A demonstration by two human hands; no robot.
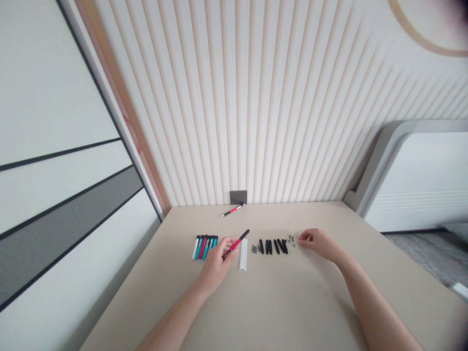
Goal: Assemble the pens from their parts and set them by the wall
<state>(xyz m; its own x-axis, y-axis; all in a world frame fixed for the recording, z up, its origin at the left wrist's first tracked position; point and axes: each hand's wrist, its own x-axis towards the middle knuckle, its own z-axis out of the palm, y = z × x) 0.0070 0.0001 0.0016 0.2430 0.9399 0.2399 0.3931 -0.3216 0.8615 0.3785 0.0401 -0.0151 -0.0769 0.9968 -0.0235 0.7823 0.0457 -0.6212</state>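
My left hand (215,265) is closed around a red and black pen (240,240), which tilts up to the right above the table. Right below that pen lies a bundle of thin white refill-like sticks (243,258). My right hand (319,243) rests low at the right, its thumb and fingertips pinched together. Whether something small is between them is hidden. Just left of those fingertips are several small greyish pieces (291,240). A row of short black tubes (277,246) lies between the hands, with a little pile of grey bits (254,249) at its left end.
Left of my left hand, several pen barrels (202,247) in teal, red and white lie side by side with black ends. Another red and black pen (233,210) lies at the back of the beige table (278,302), below a wall socket (238,197). A ribbed wall stands behind.
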